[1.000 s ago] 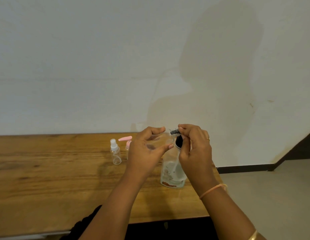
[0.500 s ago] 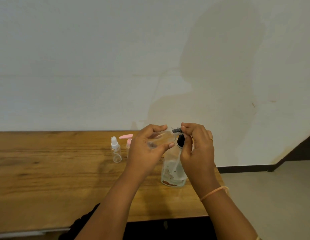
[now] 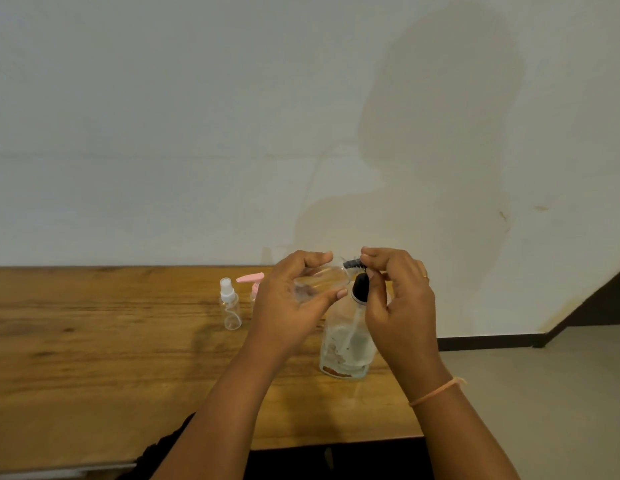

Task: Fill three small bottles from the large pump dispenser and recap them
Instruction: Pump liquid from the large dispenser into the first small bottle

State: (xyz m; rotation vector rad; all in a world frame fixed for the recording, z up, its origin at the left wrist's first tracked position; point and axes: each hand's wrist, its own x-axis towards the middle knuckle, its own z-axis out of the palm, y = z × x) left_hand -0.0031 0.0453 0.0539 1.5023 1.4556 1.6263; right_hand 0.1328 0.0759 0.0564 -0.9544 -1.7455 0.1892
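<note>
My left hand [image 3: 294,306] grips a small clear bottle [image 3: 320,280], held on its side above the table. My right hand [image 3: 395,299] pinches the small black cap [image 3: 351,264] at that bottle's mouth. Just below them stands the large clear dispenser bottle [image 3: 346,344] with a black pump top [image 3: 360,287], partly hidden by my right hand. A small clear spray bottle [image 3: 229,304] with a white top stands to the left. Behind my left hand, a small bottle with a pink pump [image 3: 251,279] shows only in part.
The wooden table [image 3: 94,358] runs to the left, with its right end near the large dispenser. A white wall rises right behind it. Beyond the table's right end lies a pale floor [image 3: 543,393].
Both hands stay together at the small bottle's mouth. The fingers of my right hand have shifted slightly on the black cap; the view has drifted a little.
</note>
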